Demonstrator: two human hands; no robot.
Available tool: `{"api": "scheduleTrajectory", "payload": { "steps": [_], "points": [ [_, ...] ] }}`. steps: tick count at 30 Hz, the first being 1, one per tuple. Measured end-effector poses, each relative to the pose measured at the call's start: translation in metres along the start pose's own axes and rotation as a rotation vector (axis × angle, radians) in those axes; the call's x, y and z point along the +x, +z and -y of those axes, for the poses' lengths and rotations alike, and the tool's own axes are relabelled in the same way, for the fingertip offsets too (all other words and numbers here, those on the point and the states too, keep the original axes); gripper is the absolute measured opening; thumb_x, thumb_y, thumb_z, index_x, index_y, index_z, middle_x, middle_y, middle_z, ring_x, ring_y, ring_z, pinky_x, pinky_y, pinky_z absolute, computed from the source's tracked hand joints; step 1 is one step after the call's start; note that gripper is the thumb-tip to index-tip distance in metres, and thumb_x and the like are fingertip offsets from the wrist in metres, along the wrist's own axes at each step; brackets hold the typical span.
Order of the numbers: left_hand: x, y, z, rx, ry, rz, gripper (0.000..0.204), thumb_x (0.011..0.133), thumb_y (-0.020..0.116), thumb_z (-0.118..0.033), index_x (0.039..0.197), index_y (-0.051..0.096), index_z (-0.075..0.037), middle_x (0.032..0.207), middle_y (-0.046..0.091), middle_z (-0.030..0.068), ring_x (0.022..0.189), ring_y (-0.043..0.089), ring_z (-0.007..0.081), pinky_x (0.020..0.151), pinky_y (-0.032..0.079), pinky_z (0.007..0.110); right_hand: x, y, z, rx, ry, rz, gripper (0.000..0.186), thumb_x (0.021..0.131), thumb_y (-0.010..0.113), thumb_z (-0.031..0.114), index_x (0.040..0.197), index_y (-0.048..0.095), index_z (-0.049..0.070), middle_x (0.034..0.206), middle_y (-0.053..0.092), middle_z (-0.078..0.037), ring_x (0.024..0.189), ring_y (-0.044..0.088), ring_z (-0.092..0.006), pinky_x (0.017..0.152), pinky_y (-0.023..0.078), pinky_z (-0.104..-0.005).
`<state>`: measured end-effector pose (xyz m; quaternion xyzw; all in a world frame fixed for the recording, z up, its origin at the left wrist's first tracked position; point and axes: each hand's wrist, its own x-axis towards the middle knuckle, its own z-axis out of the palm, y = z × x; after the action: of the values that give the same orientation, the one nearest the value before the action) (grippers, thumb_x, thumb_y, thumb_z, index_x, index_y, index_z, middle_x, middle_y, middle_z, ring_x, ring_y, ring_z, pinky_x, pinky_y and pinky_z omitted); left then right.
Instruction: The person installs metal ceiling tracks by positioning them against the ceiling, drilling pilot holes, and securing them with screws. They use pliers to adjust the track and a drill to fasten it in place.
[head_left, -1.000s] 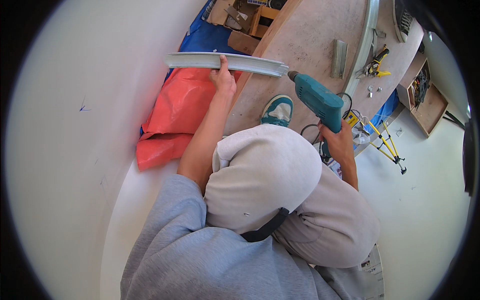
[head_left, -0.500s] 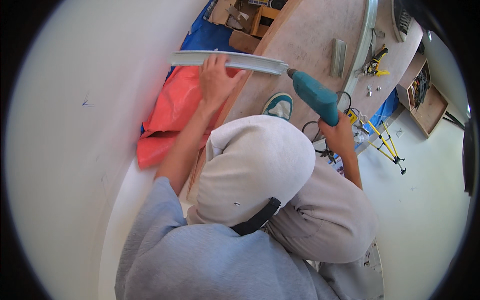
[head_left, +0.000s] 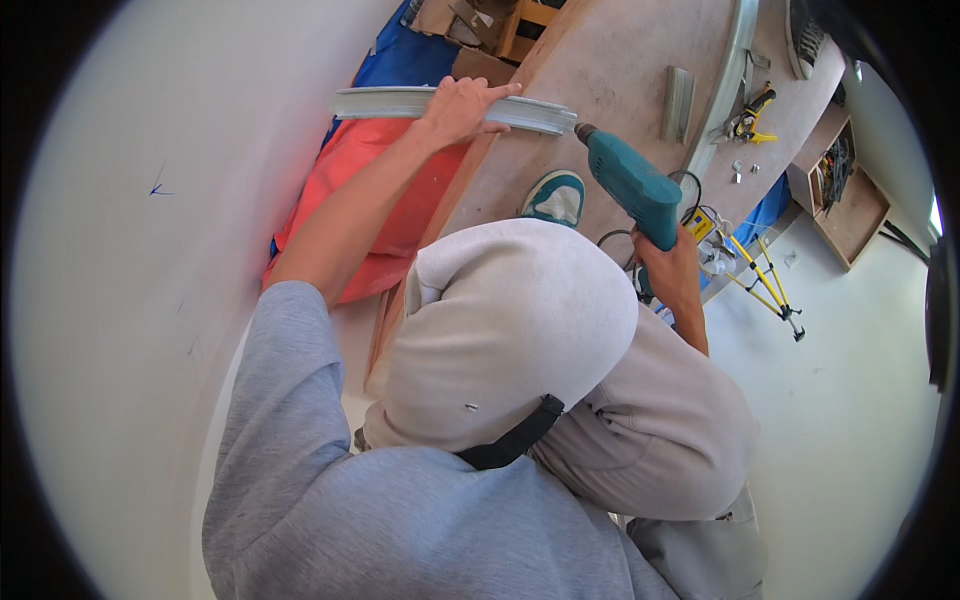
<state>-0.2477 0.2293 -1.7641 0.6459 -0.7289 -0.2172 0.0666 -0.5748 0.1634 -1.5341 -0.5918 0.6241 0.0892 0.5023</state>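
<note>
A length of galvanised metal channel lies crosswise ahead of me, its left end over the red sheet and its right end over the wooden board. My left hand is closed round it near the board's edge, the index finger stretched along its top and the thumb on the near side. In my right hand is a teal corded power drill, gripped by its handle. Its chuck points at the channel's right end, close to the metal; whether a bit touches it is too small to tell. The trigger finger is hidden behind the handle.
On the board lie a short metal offcut, a long metal channel and yellow-handled snips. A yellow tripod and a wooden tool box stand at right. Red sheeting lies beside the white wall.
My left hand has slid right along the channel and closed on it. The drill remains by the channel's right end, and the whole view has shifted slightly.
</note>
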Motion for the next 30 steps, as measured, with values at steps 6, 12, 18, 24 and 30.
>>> {"api": "scheduleTrajectory", "payload": {
  "steps": [6,12,18,24,30],
  "points": [
    [0.003,-0.005,-0.002,-0.085,-0.053,0.074,0.071,0.084,0.074,-0.058,0.147,0.053,-0.034,0.097,0.067,0.0082,0.092,0.069,0.0260,0.073,0.047,0.043,-0.002,-0.001,0.008,-0.009,0.026,-0.006,0.018,0.086,0.068,0.016,0.090,0.067,-0.002,0.068,0.063,-0.005,0.062,0.059,-0.0131,0.061,0.046,-0.0305],
    [0.001,-0.007,-0.003,-0.108,-0.033,0.028,0.071,0.083,0.078,-0.050,0.147,0.055,-0.029,0.093,0.066,0.0095,0.090,0.067,0.0288,0.071,0.047,0.043,-0.002,0.001,0.008,-0.011,0.017,-0.007,0.019,0.085,0.068,0.017,0.091,0.067,-0.002,0.069,0.064,-0.006,0.063,0.060,-0.0132,0.061,0.047,-0.0306],
    [0.001,-0.008,-0.003,-0.123,-0.036,0.027,0.071,0.082,0.079,-0.050,0.146,0.056,-0.029,0.092,0.066,0.0095,0.090,0.068,0.0288,0.071,0.047,0.044,0.000,0.000,0.008,0.010,0.015,-0.014,0.020,0.085,0.067,0.018,0.091,0.067,-0.002,0.068,0.064,-0.006,0.061,0.060,-0.0134,0.061,0.047,-0.0308],
    [0.001,-0.005,-0.003,-0.105,-0.033,0.014,0.071,0.082,0.078,-0.051,0.146,0.056,-0.030,0.092,0.066,0.0097,0.089,0.068,0.0286,0.070,0.048,0.044,0.001,-0.003,0.014,-0.034,0.017,-0.001,0.020,0.084,0.067,0.018,0.089,0.067,-0.001,0.068,0.064,-0.006,0.061,0.060,-0.0134,0.061,0.047,-0.0312],
    [0.002,-0.005,-0.003,-0.100,-0.036,0.013,0.070,0.083,0.078,-0.051,0.146,0.056,-0.030,0.092,0.066,0.0097,0.090,0.068,0.0285,0.070,0.049,0.044,0.002,-0.003,0.017,-0.063,0.015,0.005,0.021,0.083,0.067,0.019,0.088,0.066,-0.001,0.068,0.064,-0.006,0.062,0.060,-0.0137,0.062,0.048,-0.0311]
  ]
}}
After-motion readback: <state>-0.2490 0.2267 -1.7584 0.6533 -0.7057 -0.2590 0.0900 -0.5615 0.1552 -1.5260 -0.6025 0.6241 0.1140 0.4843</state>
